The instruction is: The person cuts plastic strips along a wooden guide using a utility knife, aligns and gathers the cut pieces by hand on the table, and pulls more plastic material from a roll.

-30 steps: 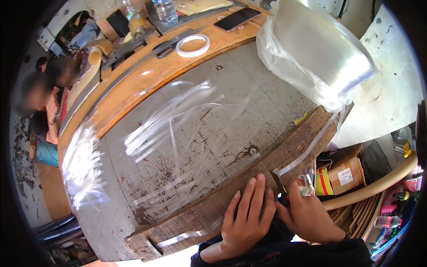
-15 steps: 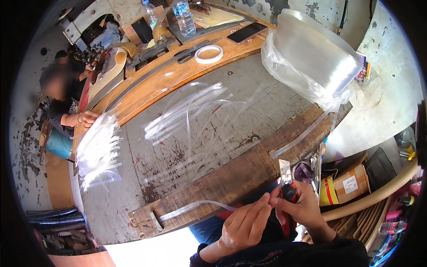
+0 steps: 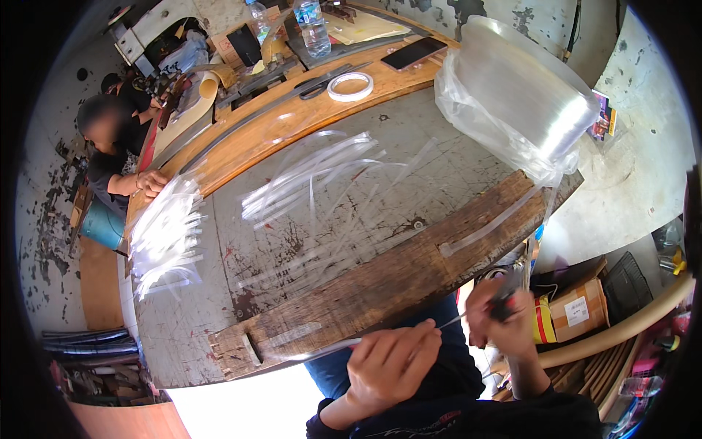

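Note:
My left hand [image 3: 395,360] is closed in a pinch around a clear plastic strip [image 3: 329,350], below the front edge of the wooden plank. One side of the strip runs left toward a small upright metal piece [image 3: 251,350] on the plank. On the other side a thin length reaches my right hand [image 3: 491,316]. That hand is closed round a cutter knife [image 3: 503,306] with a black and red handle. Motion smears the knife and fingers, and its blade is hard to make out.
Loose clear strips [image 3: 314,175] lie on the scratched grey table. A large clear roll [image 3: 523,91] stands far right in a plastic bag. Farther back are a tape roll [image 3: 350,87], scissors [image 3: 314,89] and a phone [image 3: 414,53]. A co-worker's hand [image 3: 152,181] touches a strip bundle [image 3: 167,238].
My right hand has moved right and slightly up with the cutter knife, away from my left hand. The strip by the metal piece now lies lower, past the plank's front edge.

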`<state>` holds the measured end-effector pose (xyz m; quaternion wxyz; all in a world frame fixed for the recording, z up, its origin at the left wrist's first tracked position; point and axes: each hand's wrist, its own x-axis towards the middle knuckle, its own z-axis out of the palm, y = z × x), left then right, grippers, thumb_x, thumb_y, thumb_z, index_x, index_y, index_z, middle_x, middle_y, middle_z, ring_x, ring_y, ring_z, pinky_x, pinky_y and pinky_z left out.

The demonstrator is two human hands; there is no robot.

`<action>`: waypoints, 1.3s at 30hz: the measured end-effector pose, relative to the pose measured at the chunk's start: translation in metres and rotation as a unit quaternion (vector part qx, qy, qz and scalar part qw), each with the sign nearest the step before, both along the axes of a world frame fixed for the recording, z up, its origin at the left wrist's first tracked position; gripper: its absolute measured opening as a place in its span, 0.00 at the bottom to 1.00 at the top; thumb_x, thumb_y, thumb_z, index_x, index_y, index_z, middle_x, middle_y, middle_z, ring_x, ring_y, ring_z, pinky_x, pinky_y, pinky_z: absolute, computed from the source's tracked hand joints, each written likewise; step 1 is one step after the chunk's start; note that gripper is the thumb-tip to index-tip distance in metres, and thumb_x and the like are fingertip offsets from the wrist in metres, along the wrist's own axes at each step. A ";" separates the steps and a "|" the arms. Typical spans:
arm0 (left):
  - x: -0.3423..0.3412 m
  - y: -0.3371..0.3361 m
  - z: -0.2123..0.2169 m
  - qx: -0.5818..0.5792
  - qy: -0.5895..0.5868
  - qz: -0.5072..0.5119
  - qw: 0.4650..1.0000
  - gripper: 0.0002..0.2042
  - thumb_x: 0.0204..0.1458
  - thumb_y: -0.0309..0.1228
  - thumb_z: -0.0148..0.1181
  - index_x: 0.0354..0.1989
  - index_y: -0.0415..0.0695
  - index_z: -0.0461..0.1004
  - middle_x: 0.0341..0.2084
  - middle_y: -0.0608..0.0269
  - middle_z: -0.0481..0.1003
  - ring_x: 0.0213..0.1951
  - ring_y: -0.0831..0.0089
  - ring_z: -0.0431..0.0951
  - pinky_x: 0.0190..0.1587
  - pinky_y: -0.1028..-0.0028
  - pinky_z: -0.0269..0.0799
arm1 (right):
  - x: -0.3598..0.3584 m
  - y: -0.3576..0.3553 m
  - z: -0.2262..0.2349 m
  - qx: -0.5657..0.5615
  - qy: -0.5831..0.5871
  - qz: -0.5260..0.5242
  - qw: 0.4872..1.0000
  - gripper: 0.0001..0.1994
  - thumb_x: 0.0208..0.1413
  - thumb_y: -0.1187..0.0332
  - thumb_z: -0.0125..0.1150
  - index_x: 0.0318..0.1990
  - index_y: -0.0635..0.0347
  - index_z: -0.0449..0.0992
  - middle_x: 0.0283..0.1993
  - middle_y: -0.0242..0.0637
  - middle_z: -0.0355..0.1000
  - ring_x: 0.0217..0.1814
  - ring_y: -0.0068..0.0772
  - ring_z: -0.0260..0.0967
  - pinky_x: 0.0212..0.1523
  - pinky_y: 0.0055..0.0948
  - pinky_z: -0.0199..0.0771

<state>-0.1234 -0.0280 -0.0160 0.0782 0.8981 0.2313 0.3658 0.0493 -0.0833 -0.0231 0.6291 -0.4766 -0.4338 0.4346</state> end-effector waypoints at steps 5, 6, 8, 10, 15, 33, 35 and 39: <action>-0.004 0.011 -0.006 0.025 -0.002 0.072 0.997 0.12 0.34 0.21 0.60 0.30 0.46 0.74 0.29 0.68 0.75 0.26 0.75 0.73 0.25 0.77 0.61 | 0.048 0.001 0.009 0.052 0.042 -0.222 0.973 0.01 0.46 0.76 0.50 0.26 0.63 0.65 0.21 0.36 0.66 0.09 0.18 0.59 0.09 0.16 0.58; -0.003 0.014 -0.006 0.025 -0.004 0.087 0.996 0.12 0.33 0.20 0.60 0.30 0.47 0.74 0.28 0.68 0.75 0.26 0.75 0.72 0.25 0.76 0.61 | 0.062 0.002 0.010 0.054 0.017 -0.270 0.961 0.04 0.46 0.74 0.52 0.28 0.63 0.65 0.22 0.35 0.66 0.09 0.17 0.57 0.09 0.16 0.57; 0.002 0.022 -0.001 0.002 -0.015 0.092 0.996 0.10 0.36 0.20 0.60 0.30 0.45 0.73 0.27 0.66 0.75 0.26 0.72 0.73 0.26 0.74 0.64 | 0.085 0.009 0.021 0.041 -0.043 -0.318 0.946 0.04 0.47 0.72 0.52 0.29 0.61 0.65 0.23 0.34 0.67 0.11 0.16 0.56 0.11 0.15 0.56; 0.010 0.032 0.006 -0.063 -0.073 0.066 0.993 0.08 0.40 0.20 0.59 0.31 0.43 0.73 0.26 0.63 0.74 0.26 0.68 0.73 0.27 0.71 0.66 | 0.111 0.011 0.025 0.012 -0.035 -0.334 0.942 0.04 0.48 0.72 0.52 0.31 0.61 0.65 0.23 0.33 0.67 0.12 0.16 0.56 0.12 0.15 0.56; 0.058 0.044 0.011 -0.097 -0.063 0.043 0.992 0.10 0.42 0.22 0.58 0.36 0.42 0.72 0.29 0.62 0.73 0.31 0.66 0.72 0.32 0.71 0.66 | 0.154 0.009 0.028 0.039 0.011 -0.377 0.925 0.05 0.48 0.70 0.52 0.32 0.59 0.66 0.27 0.38 0.69 0.13 0.16 0.54 0.14 0.15 0.55; 0.072 0.049 0.009 -0.091 -0.009 0.028 0.995 0.06 0.42 0.28 0.61 0.23 0.44 0.69 0.18 0.65 0.66 0.23 0.66 0.68 0.26 0.70 0.62 | 0.167 0.020 0.009 -0.006 0.017 -0.325 0.945 0.05 0.49 0.70 0.50 0.30 0.61 0.63 0.28 0.44 0.72 0.12 0.17 0.56 0.13 0.16 0.60; 0.067 0.049 0.006 -0.115 -0.018 0.038 0.992 0.06 0.41 0.28 0.61 0.22 0.43 0.69 0.18 0.64 0.67 0.22 0.65 0.68 0.25 0.70 0.63 | 0.163 0.023 0.007 -0.019 0.016 -0.306 0.952 0.04 0.49 0.71 0.49 0.29 0.61 0.64 0.28 0.45 0.73 0.12 0.18 0.57 0.13 0.17 0.61; 0.059 0.056 -0.002 -0.143 -0.054 0.050 0.987 0.07 0.42 0.28 0.61 0.22 0.42 0.69 0.18 0.64 0.67 0.21 0.65 0.68 0.24 0.70 0.63 | 0.157 0.027 0.006 -0.035 0.011 -0.298 0.954 0.04 0.49 0.71 0.49 0.29 0.61 0.64 0.28 0.45 0.73 0.11 0.18 0.57 0.12 0.17 0.60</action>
